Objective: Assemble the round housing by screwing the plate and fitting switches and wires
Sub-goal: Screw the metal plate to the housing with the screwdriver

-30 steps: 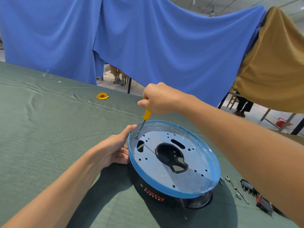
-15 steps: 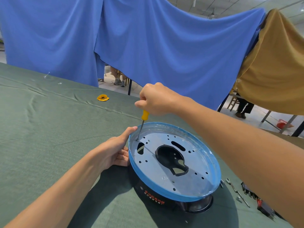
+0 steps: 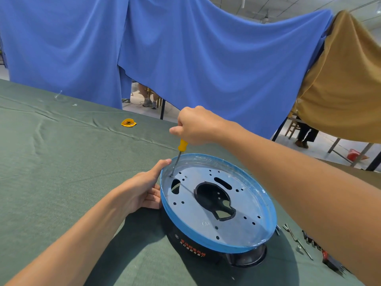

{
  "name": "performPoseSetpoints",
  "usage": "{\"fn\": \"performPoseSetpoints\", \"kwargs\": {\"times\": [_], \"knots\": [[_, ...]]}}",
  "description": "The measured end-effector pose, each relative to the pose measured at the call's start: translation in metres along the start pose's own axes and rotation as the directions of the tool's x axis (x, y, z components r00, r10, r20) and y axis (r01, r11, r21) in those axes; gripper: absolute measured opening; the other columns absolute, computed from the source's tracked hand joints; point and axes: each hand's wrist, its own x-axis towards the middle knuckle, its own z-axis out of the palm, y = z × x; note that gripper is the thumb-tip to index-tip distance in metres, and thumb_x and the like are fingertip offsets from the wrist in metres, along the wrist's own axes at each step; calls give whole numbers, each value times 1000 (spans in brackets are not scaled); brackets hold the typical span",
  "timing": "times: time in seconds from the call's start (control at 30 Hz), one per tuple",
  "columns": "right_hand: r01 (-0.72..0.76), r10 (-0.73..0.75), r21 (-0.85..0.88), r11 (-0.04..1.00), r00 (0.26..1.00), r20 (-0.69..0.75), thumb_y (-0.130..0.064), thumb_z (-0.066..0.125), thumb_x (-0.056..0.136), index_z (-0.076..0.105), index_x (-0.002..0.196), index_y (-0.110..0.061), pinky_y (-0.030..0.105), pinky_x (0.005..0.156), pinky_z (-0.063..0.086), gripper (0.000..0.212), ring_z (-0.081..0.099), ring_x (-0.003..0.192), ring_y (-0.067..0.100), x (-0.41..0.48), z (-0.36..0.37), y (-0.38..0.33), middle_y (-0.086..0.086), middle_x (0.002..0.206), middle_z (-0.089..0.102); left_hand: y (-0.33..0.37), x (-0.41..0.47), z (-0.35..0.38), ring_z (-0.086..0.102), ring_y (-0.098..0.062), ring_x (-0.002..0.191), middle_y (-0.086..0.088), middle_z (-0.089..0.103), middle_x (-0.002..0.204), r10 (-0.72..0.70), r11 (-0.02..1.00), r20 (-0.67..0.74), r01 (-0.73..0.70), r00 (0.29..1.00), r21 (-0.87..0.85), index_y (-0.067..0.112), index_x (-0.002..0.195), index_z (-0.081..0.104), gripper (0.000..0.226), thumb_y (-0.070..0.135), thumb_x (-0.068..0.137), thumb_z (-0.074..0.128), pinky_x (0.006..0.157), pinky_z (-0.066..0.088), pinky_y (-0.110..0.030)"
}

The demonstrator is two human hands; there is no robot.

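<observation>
Left of loose metal parts (image 3: 296, 241), right hand (image 3: 198, 125) holds screwdriver (image 3: 182, 145) in closed grip; left hand (image 3: 142, 188) clasps housing (image 3: 181, 234).

right hand (image 3: 198, 125) grips screwdriver (image 3: 179, 154), tip on plate (image 3: 206, 205) | left hand (image 3: 142, 188) holds housing (image 3: 185, 240) rim
</observation>
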Motion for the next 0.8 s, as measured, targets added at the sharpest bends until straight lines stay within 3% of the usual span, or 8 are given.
{"fn": "performPoseSetpoints", "kwargs": {"times": [0.1,0.17,0.27,0.4,0.5,0.6,0.67,0.8], "knots": [[-21,18,21,1000,992,123,-53,53,92,51,78,-12,24,45,35,44,46,54,18,-4,-7,0,4,66,50,0,0,0,61,-28,73,-16,66,81,-3,1000,7,3,1000,-1,8,87,73,76,80,67,59,75,59,-40],[-48,9,182,982,978,207,-39,60,89,56,99,-9,20,41,39,31,49,54,16,-9,-16,0,6,73,55,0,0,0,60,-28,74,-15,66,81,-4,1000,11,4,1000,-2,8,87,73,76,81,66,60,75,59,-40],[2,-28,216,976,993,114,-15,59,90,60,103,-7,14,37,40,16,60,52,14,-11,-17,1,7,74,66,0,0,0,58,-28,73,-14,65,80,-2,1000,13,2,1000,-7,9,87,71,75,80,67,60,71,59,-38],[46,-48,-26,999,998,-49,-25,52,98,52,84,-9,29,48,44,21,63,66,27,-7,0,3,11,78,57,0,-1,-1,59,-28,73,-14,65,83,-4,1000,12,4,1000,-6,8,89,71,75,79,67,60,74,59,-40],[-1,2,-12,1000,997,75,-42,50,97,49,93,-13,27,50,41,29,62,67,23,-9,-1,4,7,79,58,0,-1,-1,59,-28,74,-15,65,84,-6,1000,13,6,1000,-6,8,89,71,74,79,69,59,74,59,-40],[-33,4,132,991,976,218,-26,54,93,47,118,-14,25,51,44,29,58,63,17,-14,-16,6,7,88,65,1,-2,0,58,-28,74,-16,64,85,-10,1000,15,10,1000,-5,9,89,70,72,78,71,59,70,58,-37],[12,-42,162,987,982,184,-15,54,91,51,116,-16,27,55,47,25,63,69,22,-16,-20,6,8,90,69,2,-3,0,56,-28,74,-14,64,85,-11,1000,15,11,1000,-10,10,89,69,70,77,71,59,67,58,-36],[95,-95,29,995,995,-14,-21,58,92,60,103,-7,29,56,45,18,64,79,24,-10,-12,2,11,90,67,3,-5,1,54,-28,74,-15,62,83,-22,1000,11,22,1000,-8,9,90,68,70,77,72,58,62,57,-33]]}}
